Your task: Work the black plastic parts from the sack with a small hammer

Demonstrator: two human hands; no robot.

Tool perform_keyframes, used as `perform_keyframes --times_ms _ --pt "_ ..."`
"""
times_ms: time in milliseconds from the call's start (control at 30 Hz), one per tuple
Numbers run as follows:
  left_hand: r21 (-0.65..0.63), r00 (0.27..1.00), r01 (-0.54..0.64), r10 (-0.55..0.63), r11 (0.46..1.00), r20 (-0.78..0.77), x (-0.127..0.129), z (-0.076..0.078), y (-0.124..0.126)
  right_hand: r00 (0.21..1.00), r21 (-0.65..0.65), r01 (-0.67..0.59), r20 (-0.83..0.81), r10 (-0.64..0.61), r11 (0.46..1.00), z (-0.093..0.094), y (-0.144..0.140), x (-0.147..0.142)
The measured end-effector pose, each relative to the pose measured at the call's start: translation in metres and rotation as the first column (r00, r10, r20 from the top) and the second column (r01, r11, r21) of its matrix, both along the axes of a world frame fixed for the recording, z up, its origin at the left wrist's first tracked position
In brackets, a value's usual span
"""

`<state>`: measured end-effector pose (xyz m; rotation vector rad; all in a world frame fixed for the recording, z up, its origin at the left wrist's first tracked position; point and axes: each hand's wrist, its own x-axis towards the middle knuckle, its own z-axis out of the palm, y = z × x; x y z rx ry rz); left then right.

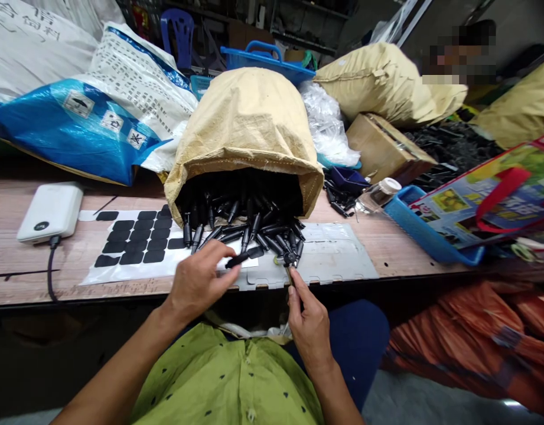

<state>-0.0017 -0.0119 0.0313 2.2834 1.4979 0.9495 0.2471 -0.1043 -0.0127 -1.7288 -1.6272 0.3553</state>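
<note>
My left hand (198, 277) is closed in a pinch on a slim black piece (238, 259), held just above the table's front edge. Its far end reaches toward the pile of black tube-shaped parts (231, 233) spilling from a tan sack's mouth. My right hand (309, 316) pinches a thin handled tool (291, 276), its tip beside a dark round piece (290, 258). Whether the two touch is unclear. To the left lies a white sheet (92, 273) bearing rows of black rounded stickers (135, 245). A grey flat board (342, 260) lies under the parts.
The tan sack (249, 118) stands behind the pile. A white power bank (50, 212) with a cable sits at left. At right are a clear jar (378, 195), a blue basket (458, 255) and a cardboard box (382, 147). Another person is at the back right.
</note>
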Motion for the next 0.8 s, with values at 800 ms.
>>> perform_keyframes --times_ms 800 --pt "-0.228 0.981 0.194 -0.185 0.954 0.059 0.024 -0.025 0.015 0.98 0.069 -0.197 0.039 0.195 0.978 0.026 0.0 -0.032"
